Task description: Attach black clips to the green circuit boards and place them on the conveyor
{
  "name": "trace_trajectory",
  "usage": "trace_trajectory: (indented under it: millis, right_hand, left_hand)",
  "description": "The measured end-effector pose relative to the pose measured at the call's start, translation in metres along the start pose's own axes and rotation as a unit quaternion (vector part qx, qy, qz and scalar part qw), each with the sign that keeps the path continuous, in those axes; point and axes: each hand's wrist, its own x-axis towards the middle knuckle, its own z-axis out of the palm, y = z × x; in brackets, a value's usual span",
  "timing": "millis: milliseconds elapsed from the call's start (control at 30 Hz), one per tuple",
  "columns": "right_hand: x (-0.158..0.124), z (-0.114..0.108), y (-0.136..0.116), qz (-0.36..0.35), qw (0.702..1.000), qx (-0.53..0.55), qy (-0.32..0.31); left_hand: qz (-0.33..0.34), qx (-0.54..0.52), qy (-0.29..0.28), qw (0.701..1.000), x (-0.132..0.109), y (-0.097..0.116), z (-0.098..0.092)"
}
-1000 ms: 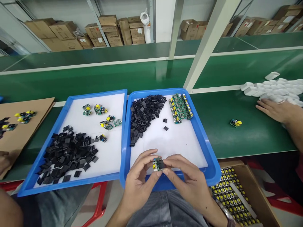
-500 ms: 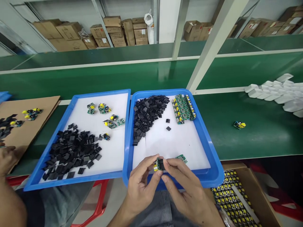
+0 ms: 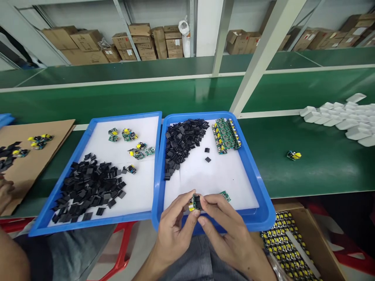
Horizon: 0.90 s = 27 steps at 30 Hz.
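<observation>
Between both hands, over the front of the right blue tray (image 3: 265, 212), is a small green circuit board (image 3: 194, 203) with a yellow part on its lower left. My left hand (image 3: 177, 224) is closed, pinching the board by its left side between thumb and fingers. A black square pad (image 3: 197, 202) lies against the board's face. My right hand (image 3: 225, 226) is closed at the pad's right edge, its index fingertip on it. Just beyond the right fingers, another green circuit board (image 3: 225, 196) rests on the white tray liner.
Black pads (image 3: 186, 140) and a stack of circuit boards (image 3: 226, 134) fill the right tray's far side. The left tray (image 3: 159, 156) has more pads and boards. At far left is a co-worker's hand (image 3: 5, 191). A carton (image 3: 322, 242) of boards stands low right; white housings (image 3: 336, 115) lie beyond.
Both hands keep nearly the same hold, with the right fingers slightly shifted at the pad. The co-worker's hand has moved left. The whole view has shifted slightly.
</observation>
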Motion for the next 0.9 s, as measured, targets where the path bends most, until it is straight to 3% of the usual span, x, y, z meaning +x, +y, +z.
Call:
trace_trajectory:
  millis: [400, 633, 767, 900]
  right_hand:
    - [0.0, 0.004, 0.0, -0.003, 1.0, -0.027, -0.001]
    - [0.001, -0.002, 0.007, 0.064, 0.997, 0.04, -0.03]
    - [0.001, -0.006, 0.012, 0.092, 0.99, 0.102, 0.019]
    - [0.001, -0.003, 0.01, 0.094, 0.991, 0.085, 0.039]
  left_hand:
    - [0.011, 0.035, -0.002, 0.999, 0.0, -0.006, 0.0]
    - [0.014, 0.057, -0.003, 0.998, 0.005, -0.002, 0.001]
    - [-0.002, 0.052, -0.004, 0.999, 0.005, -0.001, 0.006]
    - [0.002, 0.041, 0.004, 0.999, 0.003, -0.003, 0.007]
